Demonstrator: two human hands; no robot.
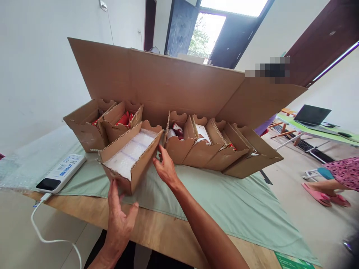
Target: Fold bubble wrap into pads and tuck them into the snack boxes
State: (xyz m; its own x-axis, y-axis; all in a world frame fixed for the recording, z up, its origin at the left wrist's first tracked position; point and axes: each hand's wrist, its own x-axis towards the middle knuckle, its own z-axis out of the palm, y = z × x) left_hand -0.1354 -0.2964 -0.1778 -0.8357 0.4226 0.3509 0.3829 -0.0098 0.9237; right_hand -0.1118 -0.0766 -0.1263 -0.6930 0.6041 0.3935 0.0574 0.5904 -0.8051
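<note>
A narrow open cardboard box [146,164], lined with clear bubble wrap [126,153], stands slanted in front of the row, pulled out of line. My left hand [120,216] is at its near end, fingers upright against the front wall and thumb spread wide. Beside the box's right wall is my right hand [166,168], its fingertips touching the cardboard, with fingers loosely bent and apart. Neither hand is wrapped round the box. Two similar boxes [86,130] sit to the left, one showing red packets [123,118]. Several more boxes [179,149] stand to the right.
A large cardboard panel [157,74] rises behind the boxes. On the green cloth [207,194] at left lies a white power bank [63,173] with a cable [36,228], near bubble wrap [25,160]. A laptop [312,114] and a person's feet in pink slippers [319,194] are at right.
</note>
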